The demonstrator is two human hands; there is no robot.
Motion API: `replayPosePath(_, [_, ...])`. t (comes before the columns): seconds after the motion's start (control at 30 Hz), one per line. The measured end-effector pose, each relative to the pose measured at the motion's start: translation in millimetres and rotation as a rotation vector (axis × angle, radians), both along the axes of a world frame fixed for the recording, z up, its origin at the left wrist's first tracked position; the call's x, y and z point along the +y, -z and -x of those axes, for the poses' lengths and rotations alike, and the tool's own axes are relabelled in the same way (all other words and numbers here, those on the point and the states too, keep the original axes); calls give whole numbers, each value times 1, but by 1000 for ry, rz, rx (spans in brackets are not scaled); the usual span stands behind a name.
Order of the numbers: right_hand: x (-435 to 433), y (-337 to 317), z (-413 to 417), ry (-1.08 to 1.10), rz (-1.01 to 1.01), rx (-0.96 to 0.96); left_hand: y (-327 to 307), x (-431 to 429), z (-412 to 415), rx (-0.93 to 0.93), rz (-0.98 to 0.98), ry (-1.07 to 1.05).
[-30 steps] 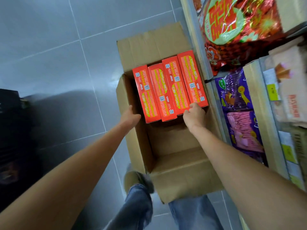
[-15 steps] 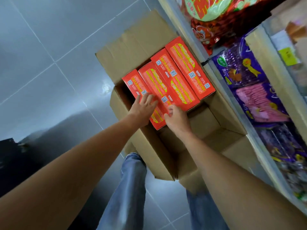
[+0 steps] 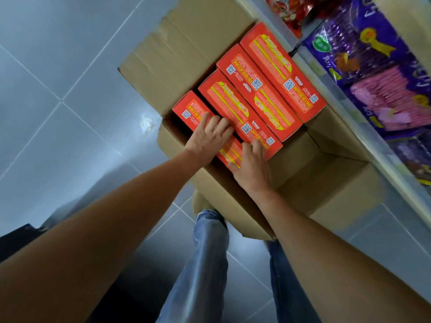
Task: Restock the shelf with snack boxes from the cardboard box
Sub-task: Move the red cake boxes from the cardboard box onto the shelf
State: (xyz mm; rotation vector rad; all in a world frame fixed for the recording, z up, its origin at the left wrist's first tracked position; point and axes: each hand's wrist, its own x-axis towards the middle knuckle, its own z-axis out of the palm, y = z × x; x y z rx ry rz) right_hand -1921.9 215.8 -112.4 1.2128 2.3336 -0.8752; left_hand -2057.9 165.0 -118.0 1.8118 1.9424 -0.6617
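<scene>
An open cardboard box (image 3: 326, 183) stands on the floor against the shelf. Several red snack boxes stand side by side in its far half. My left hand (image 3: 210, 136) lies over the leftmost red snack box (image 3: 190, 110), fingers curled at the gap beside the second red snack box (image 3: 228, 101). My right hand (image 3: 251, 164) grips the near end of that second box, its thumb resting on the leftmost one. Two more red boxes (image 3: 277, 66) stand to the right, untouched. The near half of the carton shows bare cardboard.
The shelf's pale front edge (image 3: 349, 117) runs along the carton's right side. Purple and pink snack packs (image 3: 373, 66) lie on it, with a red foil bag (image 3: 293, 10) at the top. Grey floor tiles spread left. My jeans-clad legs (image 3: 205, 264) stand below; a dark object (image 3: 14, 238) sits at far left.
My left hand moved from the carton's left wall onto the leftmost red box. My right hand shifted left from the rightmost box's end to the second box's near end. The camera came closer.
</scene>
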Motion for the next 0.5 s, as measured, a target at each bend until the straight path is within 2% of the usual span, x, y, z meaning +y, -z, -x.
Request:
replayPosePath(0.2, [-5,-16,-22,-16,50,-17,-22,-2,3,-160,16,-26])
replayPosePath(0.33, [14,-52,-38,33,97,80,-60,10,-3,-283,6,-93])
replayPosePath(0.5, [65,-120,-62,-91,91,81,-134,43,-12,-342,-7,-26])
